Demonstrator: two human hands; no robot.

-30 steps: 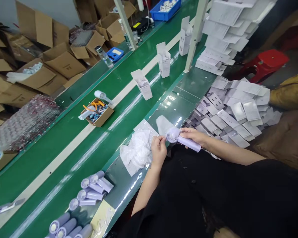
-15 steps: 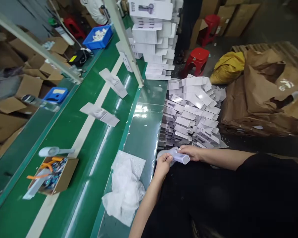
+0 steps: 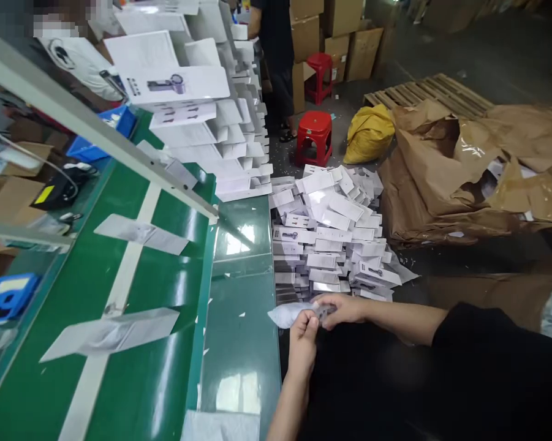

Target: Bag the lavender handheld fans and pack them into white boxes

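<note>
Now gripping the bag (image 3: 285, 315) between closed left fingers (image 3: 307, 318) and right fingers (image 3: 329, 299) at lower centre of the frame; seemingly mid-bagging, calling next for a steady pull.

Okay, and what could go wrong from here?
The thin translucent white plastic bag, pinched between left hand and right hand at the edge of the glossy dark-green tabletop, might drop over that edge if it slips.

The tall, uneven stack of white printed cardboard boxes beyond could topple if knocked, since many boxes jut out.

The loose heap of white printed cardboard boxes beside the tabletop might slide if bumped.
</note>
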